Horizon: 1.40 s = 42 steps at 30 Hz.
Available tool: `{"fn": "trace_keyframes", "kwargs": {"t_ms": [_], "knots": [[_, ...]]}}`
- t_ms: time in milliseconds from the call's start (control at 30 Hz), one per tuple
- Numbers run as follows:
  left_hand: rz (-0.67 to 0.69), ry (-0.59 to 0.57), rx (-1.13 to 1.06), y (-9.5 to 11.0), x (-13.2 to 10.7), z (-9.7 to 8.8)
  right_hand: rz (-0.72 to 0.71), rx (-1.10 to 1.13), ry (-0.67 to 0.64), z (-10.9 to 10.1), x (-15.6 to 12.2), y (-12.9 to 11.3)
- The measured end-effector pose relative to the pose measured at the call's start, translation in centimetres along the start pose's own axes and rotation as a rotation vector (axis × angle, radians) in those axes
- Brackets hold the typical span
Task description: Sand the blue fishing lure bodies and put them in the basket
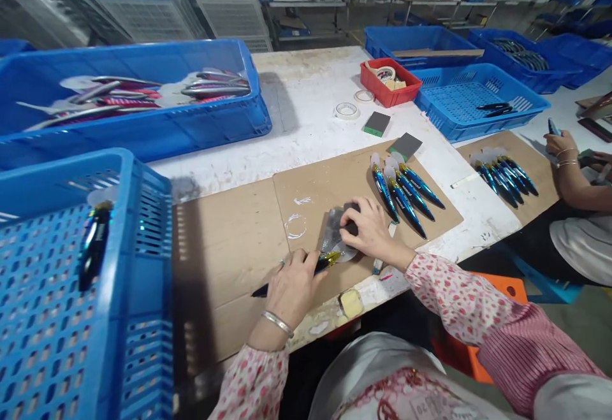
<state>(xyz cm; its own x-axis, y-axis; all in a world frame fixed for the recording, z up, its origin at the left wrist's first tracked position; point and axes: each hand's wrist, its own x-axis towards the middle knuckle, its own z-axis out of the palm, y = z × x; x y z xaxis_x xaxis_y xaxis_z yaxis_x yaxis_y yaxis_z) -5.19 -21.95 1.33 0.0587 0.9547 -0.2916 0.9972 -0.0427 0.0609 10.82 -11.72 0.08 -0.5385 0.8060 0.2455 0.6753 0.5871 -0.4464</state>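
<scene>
My left hand (294, 283) is closed round a slim dark lure-shaped piece (325, 259) with a gold tip and a black tail, pinning it flat on the brown cardboard sheet (239, 241). My right hand (370, 229) is closed on a dark sanding block (350, 210) and presses it down on the piece's clear round lip. To the right of my right hand, a row of several glossy blue and gold pieces (406, 190) lies on the same cardboard.
A blue crate (143, 127) of silver and pink pieces stands at the back left, another blue crate (138, 267) at the near left. Tape rolls (347, 111), sanding blocks (377, 123) and a red tray (389, 92) lie beyond. Another person's hand (559, 146) works at the right.
</scene>
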Motion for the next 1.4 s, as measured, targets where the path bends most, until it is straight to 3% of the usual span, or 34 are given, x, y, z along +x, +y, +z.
{"fn": "trace_keyframes", "kwargs": {"t_ms": [133, 333, 500, 733, 900, 967, 1100, 1167, 1267, 1400], "knots": [[-0.028, -0.034, 0.039, 0.1, -0.1, -0.2, -0.072, 0.0, -0.001, 0.5, 0.7, -1.3], [-0.02, -0.019, 0.022, 0.4, -0.2, 0.0, -0.023, 0.023, -0.011, -0.2, 0.0, 0.0], [-0.05, -0.004, 0.038, 0.4, 0.0, 0.2, -0.067, 0.0, -0.025, 0.5, 0.9, -1.8], [-0.014, 0.026, 0.031, 0.4, 0.0, 0.4, 0.019, -0.007, -0.002, -0.1, 0.0, 0.4], [-0.048, 0.055, 0.062, 0.4, 0.1, 1.1, -0.09, 0.012, -0.028, 1.3, 1.6, -2.5], [-0.05, 0.076, 0.044, 0.4, -0.3, 1.1, -0.067, 0.059, 0.02, 1.2, 2.2, -2.5], [-0.114, 0.167, -0.025, 0.7, -1.4, 0.7, 0.085, 0.123, 0.233, -0.9, 2.8, 0.0], [-0.147, 0.197, -0.042, 1.1, -1.6, 0.6, 0.122, 0.14, 0.273, -1.8, 3.2, 1.1], [-0.148, 0.17, -0.023, 1.5, -1.2, 0.8, 0.09, 0.099, 0.187, -1.8, 3.4, 1.2], [-0.146, 0.119, 0.006, 1.6, -0.4, 1.6, 0.108, 0.022, 0.079, -0.1, 2.9, -0.1]]}}
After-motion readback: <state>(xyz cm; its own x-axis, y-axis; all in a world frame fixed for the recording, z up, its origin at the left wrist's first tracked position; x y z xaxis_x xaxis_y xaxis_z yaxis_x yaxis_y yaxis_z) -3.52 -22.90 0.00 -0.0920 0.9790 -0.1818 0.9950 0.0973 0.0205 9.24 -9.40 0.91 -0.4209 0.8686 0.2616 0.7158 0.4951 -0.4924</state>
